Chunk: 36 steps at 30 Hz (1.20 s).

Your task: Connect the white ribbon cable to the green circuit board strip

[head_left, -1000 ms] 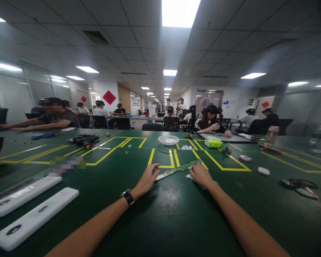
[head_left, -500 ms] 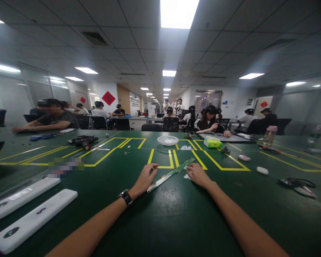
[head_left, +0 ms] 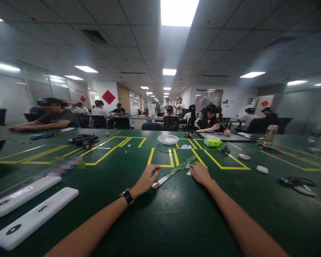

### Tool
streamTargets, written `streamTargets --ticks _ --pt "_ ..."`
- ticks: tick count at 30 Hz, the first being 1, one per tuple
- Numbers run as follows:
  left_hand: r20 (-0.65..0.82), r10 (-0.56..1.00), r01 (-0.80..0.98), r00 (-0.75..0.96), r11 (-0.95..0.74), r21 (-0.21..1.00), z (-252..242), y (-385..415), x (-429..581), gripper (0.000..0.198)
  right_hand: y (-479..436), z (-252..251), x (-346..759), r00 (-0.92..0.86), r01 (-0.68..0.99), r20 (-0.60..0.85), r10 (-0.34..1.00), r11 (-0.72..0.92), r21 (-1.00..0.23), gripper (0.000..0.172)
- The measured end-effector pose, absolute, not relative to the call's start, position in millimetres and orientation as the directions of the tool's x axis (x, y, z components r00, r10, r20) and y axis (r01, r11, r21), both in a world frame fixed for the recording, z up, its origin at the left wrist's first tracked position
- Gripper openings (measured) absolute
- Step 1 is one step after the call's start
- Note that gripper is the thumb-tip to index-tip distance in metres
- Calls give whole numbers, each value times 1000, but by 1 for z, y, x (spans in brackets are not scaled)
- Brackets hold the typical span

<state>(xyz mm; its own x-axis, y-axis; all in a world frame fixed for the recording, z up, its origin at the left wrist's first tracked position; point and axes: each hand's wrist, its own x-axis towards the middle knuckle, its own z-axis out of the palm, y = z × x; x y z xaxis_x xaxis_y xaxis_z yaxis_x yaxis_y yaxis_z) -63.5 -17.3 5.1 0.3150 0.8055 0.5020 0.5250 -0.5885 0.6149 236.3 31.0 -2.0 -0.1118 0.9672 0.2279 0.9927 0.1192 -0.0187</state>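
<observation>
A long, narrow green circuit board (head_left: 173,172) lies slantwise on the dark green table, its near end at the left and its far end at the right. Beside the near end is my left hand (head_left: 146,177), wearing a black-strapped watch; its thumb and fingers are apart and bent over the table. Whether it touches the board is unclear. At the far end, my right hand (head_left: 200,173) has its fingers drawn together on a crumpled white tissue (head_left: 188,172), against the board's right edge. Its fingertips are partly hidden.
White oblong cases (head_left: 37,217) lie at the left. Ahead stand a clear round dish (head_left: 168,139) and a green tissue pack (head_left: 213,141). Yellow tape (head_left: 160,166) marks the table (head_left: 176,228). Black-handled scissors (head_left: 298,185) lie at the right. Co-workers sit beyond.
The circuit board's near end has shifted slightly right and away from me. My left hand has moved a little right with it, while my right hand has moved slightly right.
</observation>
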Motion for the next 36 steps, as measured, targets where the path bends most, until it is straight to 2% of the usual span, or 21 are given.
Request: streamTargets --ticks 3,9,11,15,18,22,27,33,36 --pt "499 801 531 329 -595 604 3 -17 -63 28 30 -3 235 -38 999 226 973 41 -8 42" --pt "507 779 518 369 -626 583 -2 -15 -64 27 29 -1 231 -299 950 229 927 313 -27 38" --pt "505 782 522 365 -621 584 -1 -15 -65 27 30 0 231 -255 963 234 938 268 -24 39" --pt "499 786 524 365 -617 587 1 -16 -66 27 32 -3 239 -2 1000 252 968 7 -19 41" --pt "487 783 518 387 -622 587 3 -18 -64 26 33 -6 248 103 995 258 961 -101 -21 44" --pt "496 770 508 401 -637 579 4 -21 -62 26 33 -7 247 82 997 223 971 -76 -35 46" --pt "501 770 523 394 -636 567 5 -23 -61 25 34 -8 236 -109 993 220 970 116 -18 46" --pt "507 751 522 423 -659 541 3 -23 -61 25 37 -12 248 124 992 244 962 -116 -49 48" --pt "494 747 521 445 -665 535 2 -23 -60 25 40 -14 251 87 995 211 974 -73 -70 48"
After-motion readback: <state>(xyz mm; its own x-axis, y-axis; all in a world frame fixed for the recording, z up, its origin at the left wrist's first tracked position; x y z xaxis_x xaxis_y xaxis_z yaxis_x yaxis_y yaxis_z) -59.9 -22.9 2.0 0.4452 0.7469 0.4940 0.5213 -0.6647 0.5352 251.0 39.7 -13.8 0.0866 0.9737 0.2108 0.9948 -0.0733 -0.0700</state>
